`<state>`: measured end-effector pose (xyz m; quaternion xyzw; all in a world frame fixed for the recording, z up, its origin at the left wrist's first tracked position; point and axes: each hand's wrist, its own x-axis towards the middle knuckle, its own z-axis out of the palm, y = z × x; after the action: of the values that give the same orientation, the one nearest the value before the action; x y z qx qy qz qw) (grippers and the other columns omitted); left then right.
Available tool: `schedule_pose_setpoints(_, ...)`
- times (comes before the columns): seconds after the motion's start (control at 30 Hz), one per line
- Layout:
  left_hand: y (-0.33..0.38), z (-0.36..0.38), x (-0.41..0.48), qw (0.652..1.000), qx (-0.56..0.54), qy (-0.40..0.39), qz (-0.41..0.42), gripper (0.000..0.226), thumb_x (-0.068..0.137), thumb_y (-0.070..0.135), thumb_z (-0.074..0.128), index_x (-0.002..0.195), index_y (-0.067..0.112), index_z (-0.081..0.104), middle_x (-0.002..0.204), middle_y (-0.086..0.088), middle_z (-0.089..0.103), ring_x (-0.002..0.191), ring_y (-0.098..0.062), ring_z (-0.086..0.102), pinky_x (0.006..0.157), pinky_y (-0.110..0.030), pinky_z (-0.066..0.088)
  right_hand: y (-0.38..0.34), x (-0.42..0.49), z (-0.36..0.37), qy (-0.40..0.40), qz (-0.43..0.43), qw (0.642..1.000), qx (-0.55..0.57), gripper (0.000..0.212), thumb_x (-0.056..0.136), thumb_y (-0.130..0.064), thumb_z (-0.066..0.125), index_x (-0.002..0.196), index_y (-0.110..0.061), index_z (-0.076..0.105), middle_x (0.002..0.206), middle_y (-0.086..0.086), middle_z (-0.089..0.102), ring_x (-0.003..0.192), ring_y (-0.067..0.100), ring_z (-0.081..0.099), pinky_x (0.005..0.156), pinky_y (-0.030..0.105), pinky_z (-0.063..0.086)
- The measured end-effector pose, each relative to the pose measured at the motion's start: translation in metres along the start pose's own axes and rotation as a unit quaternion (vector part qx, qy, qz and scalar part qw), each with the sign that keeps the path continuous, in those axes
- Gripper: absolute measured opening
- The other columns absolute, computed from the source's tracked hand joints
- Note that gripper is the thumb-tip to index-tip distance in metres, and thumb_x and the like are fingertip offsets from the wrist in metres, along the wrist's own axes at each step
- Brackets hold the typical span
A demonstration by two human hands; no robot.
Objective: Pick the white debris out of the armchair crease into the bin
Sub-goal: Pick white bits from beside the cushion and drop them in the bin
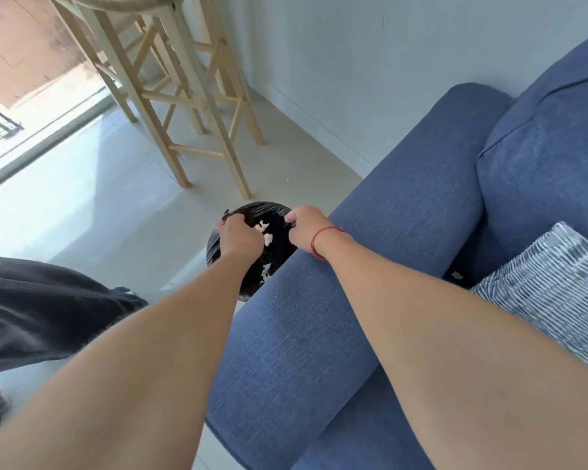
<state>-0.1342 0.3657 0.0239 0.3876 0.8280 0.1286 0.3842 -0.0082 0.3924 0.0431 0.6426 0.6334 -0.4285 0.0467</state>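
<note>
While white debris [264, 236] lies inside, both hands' fingers [235, 219] pinch the bin [252, 212] liner's rim.

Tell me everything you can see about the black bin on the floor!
The bin is round and lined with a shiny, crinkly black plastic bag. It stands on the pale tiled floor, right beside the blue armchair's arm, which hides its near side. Inside lie several white scraps. The left hand and the right hand each have a closed grip at opposite edges of the rim, seemingly pinching the bag. The bin's body below the bag cannot be seen.
</note>
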Motion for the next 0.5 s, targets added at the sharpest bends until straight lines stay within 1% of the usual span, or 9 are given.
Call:
schedule_pose_setpoints(0.07, -0.002, 0.003, -0.008, 1.000, 0.015, -0.013, 0.008, 0.022, 0.087, 0.003, 0.044, 0.067, 0.012, 0.046, 0.078, -0.005, 0.053, 0.081, -0.027, 0.048, 0.070, -0.031, 0.041, 0.008, -0.005, 0.000, 0.011, 0.009, 1.000, 0.006, 0.037, 0.090, 0.005, 0.044, 0.122, 0.001, 0.062, 0.128, 0.019, 0.061, 0.118, 0.034, 0.058, 0.103, 0.042, 0.048)
schedule_pose_setpoints(0.1, -0.002, 0.005, -0.012, 0.999, 0.022, -0.023, 0.015, 0.021, 0.089, 0.007, 0.045, 0.068, 0.012, 0.046, 0.075, -0.003, 0.050, 0.079, -0.026, 0.047, 0.069, -0.029, 0.039, 0.013, -0.008, -0.001, 0.020, 0.012, 1.000, 0.010, 0.037, 0.090, 0.004, 0.044, 0.122, 0.000, 0.062, 0.129, 0.018, 0.060, 0.118, 0.034, 0.058, 0.102, 0.041, 0.049)
schedule_pose_setpoints(0.17, 0.000, 0.009, -0.023, 0.997, 0.047, -0.045, 0.035, 0.021, 0.092, 0.017, 0.048, 0.073, 0.010, 0.055, 0.076, -0.005, 0.055, 0.077, -0.026, 0.050, 0.070, -0.028, 0.040, 0.024, -0.016, -0.005, 0.039, 0.019, 0.999, 0.015, 0.036, 0.091, -0.001, 0.045, 0.124, -0.003, 0.060, 0.131, 0.017, 0.059, 0.120, 0.034, 0.056, 0.102, 0.041, 0.048)
schedule_pose_setpoints(0.23, 0.006, 0.014, -0.032, 0.994, 0.067, -0.067, 0.054, 0.029, 0.093, 0.028, 0.047, 0.093, 0.006, 0.067, 0.088, -0.012, 0.067, 0.084, -0.030, 0.058, 0.073, -0.029, 0.043, 0.035, -0.025, -0.013, 0.057, 0.023, 0.998, 0.016, 0.035, 0.094, -0.011, 0.047, 0.127, -0.005, 0.057, 0.136, 0.014, 0.055, 0.127, 0.034, 0.050, 0.106, 0.042, 0.043)
schedule_pose_setpoints(0.27, 0.011, 0.016, -0.037, 0.993, 0.071, -0.073, 0.066, 0.033, 0.093, 0.031, 0.046, 0.100, 0.007, 0.067, 0.094, -0.014, 0.069, 0.090, -0.032, 0.061, 0.076, -0.030, 0.045, 0.041, -0.030, -0.018, 0.062, 0.022, 0.998, 0.015, 0.037, 0.095, -0.016, 0.048, 0.130, -0.006, 0.055, 0.140, 0.012, 0.051, 0.131, 0.034, 0.046, 0.108, 0.043, 0.041)
schedule_pose_setpoints(0.37, 0.037, 0.029, -0.060, 0.987, 0.091, -0.078, 0.108, 0.031, 0.093, 0.032, 0.043, 0.085, 0.008, 0.061, 0.092, -0.016, 0.067, 0.095, -0.037, 0.060, 0.074, -0.035, 0.045, 0.066, -0.049, -0.036, 0.073, 0.036, 0.996, 0.037, 0.048, 0.096, -0.027, 0.049, 0.142, -0.014, 0.043, 0.158, 0.005, 0.027, 0.142, 0.034, 0.032, 0.115, 0.045, 0.033)
schedule_pose_setpoints(0.4, 0.047, 0.035, -0.069, 0.985, 0.099, -0.080, 0.121, 0.033, 0.093, 0.032, 0.042, 0.091, 0.005, 0.062, 0.099, -0.018, 0.067, 0.098, -0.039, 0.060, 0.076, -0.038, 0.047, 0.076, -0.058, -0.043, 0.082, 0.045, 0.994, 0.049, 0.052, 0.096, -0.029, 0.050, 0.145, -0.017, 0.039, 0.160, 0.003, 0.022, 0.143, 0.033, 0.030, 0.116, 0.045, 0.031)
schedule_pose_setpoints(0.43, 0.056, 0.042, -0.079, 0.982, 0.107, -0.083, 0.132, 0.038, 0.094, 0.033, 0.041, 0.104, 0.004, 0.062, 0.111, -0.020, 0.066, 0.104, -0.040, 0.060, 0.083, -0.042, 0.048, 0.088, -0.068, -0.049, 0.091, 0.055, 0.993, 0.059, 0.055, 0.095, -0.030, 0.050, 0.147, -0.018, 0.037, 0.160, 0.002, 0.022, 0.144, 0.032, 0.030, 0.117, 0.046, 0.031)
schedule_pose_setpoints(0.5, 0.076, 0.054, -0.100, 0.975, 0.127, -0.095, 0.157, 0.045, 0.096, 0.036, 0.040, 0.129, 0.009, 0.056, 0.130, -0.016, 0.060, 0.117, -0.038, 0.057, 0.097, -0.044, 0.048, 0.114, -0.090, -0.061, 0.108, 0.073, 0.989, 0.074, 0.058, 0.094, -0.032, 0.051, 0.148, -0.018, 0.035, 0.159, 0.001, 0.026, 0.143, 0.030, 0.033, 0.116, 0.048, 0.031)
